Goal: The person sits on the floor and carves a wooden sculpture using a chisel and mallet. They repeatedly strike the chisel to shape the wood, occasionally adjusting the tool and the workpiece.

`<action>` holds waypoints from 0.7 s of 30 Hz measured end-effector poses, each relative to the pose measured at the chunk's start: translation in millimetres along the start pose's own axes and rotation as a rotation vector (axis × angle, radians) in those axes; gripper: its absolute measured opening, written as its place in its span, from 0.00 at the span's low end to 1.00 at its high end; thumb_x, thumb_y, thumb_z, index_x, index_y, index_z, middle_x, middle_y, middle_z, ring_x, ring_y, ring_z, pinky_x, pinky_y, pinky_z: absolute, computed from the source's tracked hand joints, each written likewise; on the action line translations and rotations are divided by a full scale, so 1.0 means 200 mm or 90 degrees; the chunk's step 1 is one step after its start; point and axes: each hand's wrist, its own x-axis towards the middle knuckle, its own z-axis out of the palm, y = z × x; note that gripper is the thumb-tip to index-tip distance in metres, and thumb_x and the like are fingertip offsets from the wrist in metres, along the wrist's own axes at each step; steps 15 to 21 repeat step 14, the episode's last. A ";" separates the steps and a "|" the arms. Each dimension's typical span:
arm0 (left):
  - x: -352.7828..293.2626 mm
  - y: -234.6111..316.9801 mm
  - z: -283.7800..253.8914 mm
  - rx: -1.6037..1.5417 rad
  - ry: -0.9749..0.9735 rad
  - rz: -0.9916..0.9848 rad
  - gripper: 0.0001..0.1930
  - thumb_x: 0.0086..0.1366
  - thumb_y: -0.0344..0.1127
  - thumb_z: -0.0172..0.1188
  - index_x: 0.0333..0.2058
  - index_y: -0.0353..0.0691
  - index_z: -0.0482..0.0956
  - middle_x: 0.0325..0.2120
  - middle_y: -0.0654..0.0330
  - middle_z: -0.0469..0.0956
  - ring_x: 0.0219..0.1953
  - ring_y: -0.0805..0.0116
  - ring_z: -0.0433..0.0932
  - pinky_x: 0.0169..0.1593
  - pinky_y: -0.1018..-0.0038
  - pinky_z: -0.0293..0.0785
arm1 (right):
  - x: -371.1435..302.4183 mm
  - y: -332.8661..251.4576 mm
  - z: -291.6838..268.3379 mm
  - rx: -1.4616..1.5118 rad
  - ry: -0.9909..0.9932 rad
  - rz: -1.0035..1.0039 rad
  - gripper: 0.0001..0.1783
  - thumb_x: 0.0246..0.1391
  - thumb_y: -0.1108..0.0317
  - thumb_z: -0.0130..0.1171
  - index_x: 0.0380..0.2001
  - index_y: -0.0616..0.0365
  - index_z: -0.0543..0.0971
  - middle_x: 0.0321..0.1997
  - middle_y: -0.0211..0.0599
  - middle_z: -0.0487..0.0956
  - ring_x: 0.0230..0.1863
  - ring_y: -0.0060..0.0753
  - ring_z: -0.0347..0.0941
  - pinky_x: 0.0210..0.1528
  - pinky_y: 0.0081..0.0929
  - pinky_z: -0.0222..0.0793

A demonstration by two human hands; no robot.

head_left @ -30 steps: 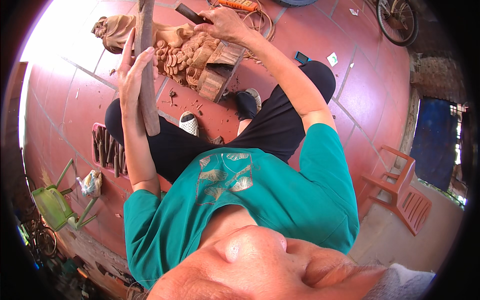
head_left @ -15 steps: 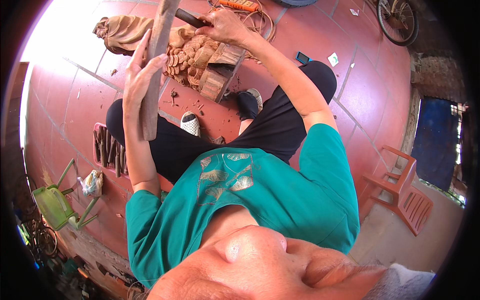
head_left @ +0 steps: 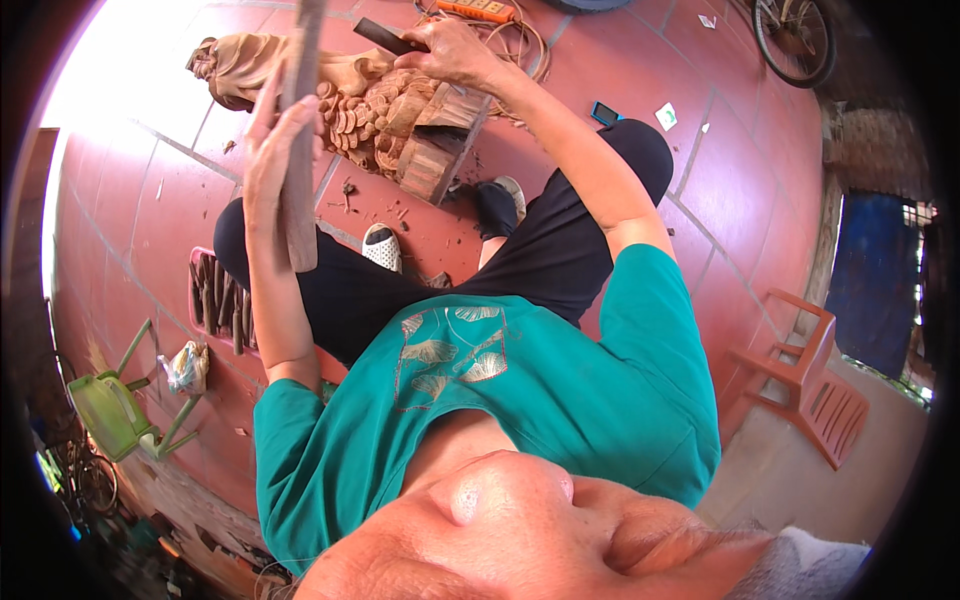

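A carved wooden statue [head_left: 375, 118] lies on its side in front of me, its robed figure to the left and its rough, blocky base to the right. My left hand [head_left: 268, 150] is closed around a long flat wooden club [head_left: 299, 200], held upright across the view over the statue's middle. The club's top runs out of the picture. In my right hand [head_left: 450, 52], above the base end, is a dark rod-shaped tool handle [head_left: 384, 38] that points up and left toward the club. Whether the handle has a blade, and where it meets the statue, is hidden.
Wood chips [head_left: 347, 190] lie near my feet. Several wooden-handled tools fill a pink tray [head_left: 194, 285] by my left knee, near a green chair [head_left: 108, 415]. An orange power strip [head_left: 478, 11] with cables lies beyond the statue. A red plastic chair [head_left: 800, 370] stands right.
The club in my left hand has swung left, away from the tool handle, and its far end is now apart from it. My right hand has barely moved.
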 end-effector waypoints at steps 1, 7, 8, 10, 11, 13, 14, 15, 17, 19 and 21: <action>0.01 0.00 -0.01 -0.020 0.021 0.012 0.37 0.66 0.36 0.63 0.70 0.42 0.57 0.24 0.61 0.77 0.18 0.77 0.73 0.21 0.80 0.69 | 0.00 -0.01 0.01 0.005 0.029 -0.031 0.22 0.52 0.52 0.67 0.43 0.58 0.84 0.30 0.52 0.81 0.34 0.52 0.79 0.39 0.43 0.71; 0.04 -0.02 -0.05 -0.070 0.063 0.030 0.35 0.66 0.36 0.62 0.70 0.43 0.60 0.24 0.62 0.77 0.19 0.79 0.73 0.21 0.82 0.69 | -0.01 -0.04 -0.04 0.036 -0.012 0.014 0.21 0.53 0.52 0.67 0.41 0.59 0.84 0.28 0.51 0.79 0.29 0.50 0.76 0.34 0.42 0.68; 0.03 -0.01 -0.03 -0.061 0.064 0.004 0.35 0.66 0.36 0.63 0.69 0.44 0.61 0.24 0.62 0.77 0.18 0.79 0.73 0.21 0.82 0.69 | -0.01 -0.04 -0.05 0.035 -0.021 0.023 0.21 0.53 0.52 0.67 0.41 0.60 0.84 0.28 0.51 0.79 0.28 0.50 0.76 0.34 0.42 0.68; 0.02 -0.02 -0.01 -0.041 0.050 0.006 0.34 0.67 0.38 0.62 0.69 0.44 0.62 0.23 0.62 0.76 0.19 0.79 0.73 0.21 0.82 0.68 | 0.00 -0.04 -0.04 0.023 0.005 0.006 0.21 0.53 0.53 0.67 0.40 0.59 0.84 0.27 0.51 0.79 0.27 0.49 0.76 0.33 0.41 0.68; 0.02 -0.02 0.00 -0.031 0.043 0.006 0.33 0.67 0.39 0.61 0.69 0.44 0.62 0.23 0.62 0.76 0.19 0.79 0.73 0.21 0.82 0.68 | 0.00 -0.04 -0.04 0.017 0.017 -0.003 0.20 0.53 0.53 0.67 0.39 0.59 0.84 0.26 0.51 0.79 0.27 0.49 0.76 0.33 0.41 0.68; 0.02 -0.02 0.01 -0.050 0.031 0.017 0.36 0.66 0.38 0.63 0.70 0.45 0.60 0.24 0.61 0.77 0.19 0.78 0.73 0.22 0.81 0.70 | 0.00 -0.03 -0.02 0.024 0.030 -0.004 0.21 0.52 0.52 0.68 0.39 0.59 0.84 0.26 0.52 0.79 0.26 0.48 0.76 0.33 0.41 0.68; 0.02 -0.02 0.00 -0.063 0.023 0.013 0.38 0.64 0.37 0.65 0.71 0.45 0.58 0.25 0.61 0.78 0.20 0.78 0.74 0.23 0.81 0.71 | 0.01 -0.02 -0.01 0.028 0.036 -0.005 0.21 0.52 0.52 0.68 0.39 0.59 0.84 0.26 0.52 0.79 0.26 0.48 0.76 0.33 0.41 0.68; 0.02 -0.02 0.00 -0.063 0.023 0.013 0.38 0.64 0.37 0.65 0.71 0.45 0.58 0.25 0.61 0.78 0.20 0.78 0.74 0.23 0.81 0.71 | 0.01 -0.02 -0.01 0.028 0.036 -0.005 0.21 0.52 0.52 0.68 0.39 0.59 0.84 0.26 0.52 0.79 0.26 0.48 0.76 0.33 0.41 0.68; 0.02 -0.02 0.00 -0.063 0.023 0.013 0.38 0.64 0.37 0.65 0.71 0.45 0.58 0.25 0.61 0.78 0.20 0.78 0.74 0.23 0.81 0.71 | 0.01 -0.02 -0.01 0.028 0.036 -0.005 0.21 0.52 0.52 0.68 0.39 0.59 0.84 0.26 0.52 0.79 0.26 0.48 0.76 0.33 0.41 0.68; 0.02 -0.02 0.00 -0.063 0.023 0.013 0.38 0.64 0.37 0.65 0.71 0.45 0.58 0.25 0.61 0.78 0.20 0.78 0.74 0.23 0.81 0.71 | 0.01 -0.02 -0.01 0.028 0.036 -0.005 0.21 0.52 0.52 0.68 0.39 0.59 0.84 0.26 0.52 0.79 0.26 0.48 0.76 0.33 0.41 0.68; 0.02 -0.02 0.00 -0.063 0.023 0.013 0.38 0.64 0.37 0.65 0.71 0.45 0.58 0.25 0.61 0.78 0.20 0.78 0.74 0.23 0.81 0.71 | 0.01 -0.02 -0.01 0.028 0.036 -0.005 0.21 0.52 0.52 0.68 0.39 0.59 0.84 0.26 0.52 0.79 0.26 0.48 0.76 0.33 0.41 0.68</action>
